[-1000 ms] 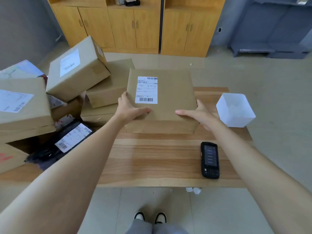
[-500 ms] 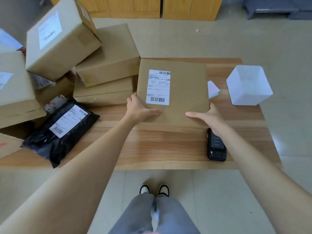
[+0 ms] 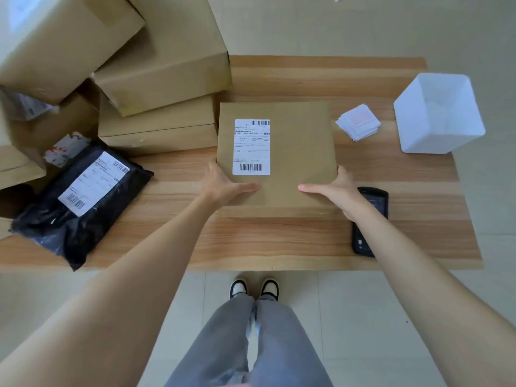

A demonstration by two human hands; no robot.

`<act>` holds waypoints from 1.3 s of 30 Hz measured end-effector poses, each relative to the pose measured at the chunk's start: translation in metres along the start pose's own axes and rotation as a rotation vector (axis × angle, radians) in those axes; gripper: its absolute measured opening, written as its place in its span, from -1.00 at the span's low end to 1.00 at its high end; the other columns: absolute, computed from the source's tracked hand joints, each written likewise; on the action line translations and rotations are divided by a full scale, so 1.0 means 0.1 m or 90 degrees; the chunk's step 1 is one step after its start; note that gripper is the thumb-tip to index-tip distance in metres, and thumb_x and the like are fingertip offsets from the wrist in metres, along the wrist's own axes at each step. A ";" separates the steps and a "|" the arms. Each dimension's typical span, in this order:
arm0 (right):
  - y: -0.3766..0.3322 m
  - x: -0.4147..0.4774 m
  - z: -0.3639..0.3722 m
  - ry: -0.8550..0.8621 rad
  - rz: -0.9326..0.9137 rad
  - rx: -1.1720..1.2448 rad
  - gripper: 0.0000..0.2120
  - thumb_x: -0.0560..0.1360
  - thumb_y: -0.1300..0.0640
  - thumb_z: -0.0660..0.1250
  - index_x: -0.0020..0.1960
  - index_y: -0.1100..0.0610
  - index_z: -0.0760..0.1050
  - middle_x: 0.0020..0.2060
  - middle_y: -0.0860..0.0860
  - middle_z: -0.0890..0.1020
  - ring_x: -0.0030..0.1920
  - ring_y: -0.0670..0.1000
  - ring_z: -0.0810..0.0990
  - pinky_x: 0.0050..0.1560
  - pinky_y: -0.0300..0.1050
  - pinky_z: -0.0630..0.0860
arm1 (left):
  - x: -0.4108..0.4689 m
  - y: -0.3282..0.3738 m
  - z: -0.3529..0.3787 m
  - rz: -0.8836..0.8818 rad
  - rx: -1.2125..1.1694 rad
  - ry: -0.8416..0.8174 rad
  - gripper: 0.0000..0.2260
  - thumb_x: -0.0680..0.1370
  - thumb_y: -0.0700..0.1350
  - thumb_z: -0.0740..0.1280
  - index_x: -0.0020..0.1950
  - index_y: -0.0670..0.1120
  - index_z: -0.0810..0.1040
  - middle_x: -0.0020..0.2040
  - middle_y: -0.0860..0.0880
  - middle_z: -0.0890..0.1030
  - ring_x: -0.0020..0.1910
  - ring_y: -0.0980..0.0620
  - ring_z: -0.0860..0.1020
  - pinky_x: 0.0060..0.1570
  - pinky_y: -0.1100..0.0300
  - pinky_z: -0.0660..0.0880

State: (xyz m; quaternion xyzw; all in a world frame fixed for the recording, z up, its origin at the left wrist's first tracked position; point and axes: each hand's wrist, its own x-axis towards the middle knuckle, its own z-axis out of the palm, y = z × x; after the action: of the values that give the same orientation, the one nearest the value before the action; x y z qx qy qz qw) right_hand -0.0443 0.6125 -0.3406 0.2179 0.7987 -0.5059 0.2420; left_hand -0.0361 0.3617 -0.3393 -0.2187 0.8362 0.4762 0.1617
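Fingers (image 3: pixel 248 187) of left hand (image 3: pixel 223 185) and right hand (image 3: pixel 336 191) clamped the labelled cardboard box (image 3: pixel 298 152) beside the handheld scanner (image 3: pixel 375 202) (scanning not yet done).

The flat parcel (image 3: pixel 293 152) is matt brown cardboard with a smooth white paper label (image 3: pixel 251 146). The surface (image 3: pixel 279 236) is striped wood-grain, faintly satin. The mailer bag (image 3: pixel 81 202) is glossy, crinkled black plastic. The bin (image 3: pixel 438 115) is translucent white plastic. The scanner (image 3: pixel 370 222) is shiny black plastic.
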 end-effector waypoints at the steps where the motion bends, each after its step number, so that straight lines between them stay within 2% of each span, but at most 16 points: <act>1: -0.01 0.02 0.01 0.000 0.001 -0.001 0.18 -0.10 -0.21 0.62 0.42 0.05 0.25 0.32 -0.03 0.40 0.31 -0.01 0.43 0.34 0.04 0.39 | 0.02 0.00 0.00 0.001 0.000 0.000 -0.03 0.23 -0.01 0.63 0.47 -0.12 0.13 0.35 -0.01 0.33 0.35 0.02 0.32 0.31 0.18 0.29; 3: -0.03 0.07 0.03 0.000 0.000 0.001 0.20 -0.12 -0.21 0.61 0.43 0.06 0.24 0.33 -0.02 0.39 0.32 -0.01 0.42 0.34 0.05 0.39 | 0.06 -0.01 -0.02 -0.003 0.011 0.000 -0.03 0.23 0.02 0.62 0.47 -0.13 0.14 0.35 -0.01 0.32 0.35 0.02 0.32 0.34 0.15 0.30; 7: 0.01 0.15 0.04 -0.013 0.011 0.003 0.12 0.08 -0.14 0.65 0.48 0.05 0.15 0.37 -0.03 0.35 0.36 -0.01 0.38 0.38 0.04 0.34 | 0.11 -0.02 -0.03 -0.004 0.026 -0.011 -0.03 0.21 0.07 0.62 0.45 -0.12 0.15 0.34 -0.02 0.31 0.36 0.01 0.31 0.37 0.04 0.31; 11: 0.01 0.12 0.05 -0.033 0.029 -0.014 0.27 -0.09 -0.30 0.62 0.49 -0.02 0.13 0.38 -0.08 0.37 0.37 -0.02 0.37 0.40 0.06 0.32 | 0.11 -0.02 -0.03 -0.013 0.036 -0.038 -0.02 0.27 0.05 0.60 0.49 -0.11 0.07 0.39 -0.03 0.24 0.39 0.01 0.26 0.33 0.16 0.26; 13: -0.01 0.10 0.04 -0.026 0.033 -0.029 0.27 -0.06 -0.30 0.61 0.51 -0.03 0.10 0.41 -0.06 0.31 0.40 -0.02 0.33 0.41 0.06 0.29 | 0.13 0.02 -0.03 -0.029 0.047 -0.046 0.03 0.28 0.05 0.59 0.53 -0.11 0.00 0.45 -0.05 0.19 0.44 -0.02 0.21 0.37 0.12 0.22; 16: -0.03 0.07 0.03 0.001 0.003 -0.078 0.10 0.23 -0.18 0.57 0.56 -0.02 -0.02 0.49 0.00 0.12 0.47 0.02 0.20 0.43 0.02 0.21 | 0.12 0.08 -0.04 -0.058 0.077 -0.052 0.12 0.30 0.08 0.58 0.56 -0.12 -0.15 0.53 -0.09 0.07 0.50 -0.09 0.13 0.44 0.02 0.15; 19: -0.03 -0.02 -0.01 0.040 -0.009 -0.095 0.00 0.36 -0.23 0.46 0.57 0.00 -0.06 0.54 0.04 -0.01 0.52 0.07 0.11 0.44 0.08 0.17 | 0.08 0.13 -0.04 -0.082 0.082 -0.051 0.10 0.33 0.07 0.56 0.56 -0.10 -0.18 0.53 -0.12 0.05 0.49 -0.12 0.15 0.43 -0.01 0.16; 22: 0.05 -0.13 -0.12 0.113 -0.018 -0.100 -0.20 0.47 -0.25 0.32 0.55 0.06 0.07 0.52 0.07 0.07 0.50 0.12 0.15 0.42 0.10 0.22 | 0.03 0.13 -0.03 -0.100 0.093 -0.032 0.01 0.33 0.10 0.54 0.53 -0.09 -0.05 0.48 -0.14 0.15 0.44 -0.14 0.23 0.40 -0.02 0.23; 25: 0.22 -0.24 -0.27 0.180 -0.018 -0.127 -0.33 0.52 -0.18 0.29 0.50 0.09 0.19 0.46 0.08 0.16 0.45 0.12 0.21 0.29 0.00 0.29 | -0.03 0.12 0.00 -0.105 0.137 -0.004 0.04 0.33 0.18 0.51 0.55 -0.07 -0.10 0.48 -0.15 0.13 0.47 -0.15 0.17 0.42 -0.04 0.21; 30: 0.53 -0.41 -0.43 0.196 0.023 -0.151 -0.27 0.43 -0.09 0.42 0.48 0.08 0.20 0.41 0.10 0.20 0.37 0.14 0.32 0.27 0.06 0.36 | -0.13 0.12 0.04 -0.081 0.117 0.009 0.07 0.33 0.17 0.52 0.56 -0.08 -0.13 0.50 -0.14 0.11 0.48 -0.15 0.16 0.43 -0.05 0.19; 39: 0.87 -0.54 -0.34 0.220 0.086 -0.143 -0.02 0.38 0.01 0.51 0.57 0.03 -0.07 0.52 0.18 0.00 0.50 0.23 0.04 0.42 0.16 0.14 | -0.32 0.03 0.12 -0.081 0.145 0.039 0.13 0.26 0.23 0.53 0.56 -0.01 -0.14 0.49 -0.13 0.13 0.45 -0.16 0.23 0.40 -0.08 0.25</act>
State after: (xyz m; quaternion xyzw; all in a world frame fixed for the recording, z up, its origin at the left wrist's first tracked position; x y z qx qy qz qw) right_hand 0.0441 0.6720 -0.3565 0.3264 0.8631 -0.3517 0.1578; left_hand -0.0094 0.3802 -0.3272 -0.2656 0.8740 0.3600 0.1897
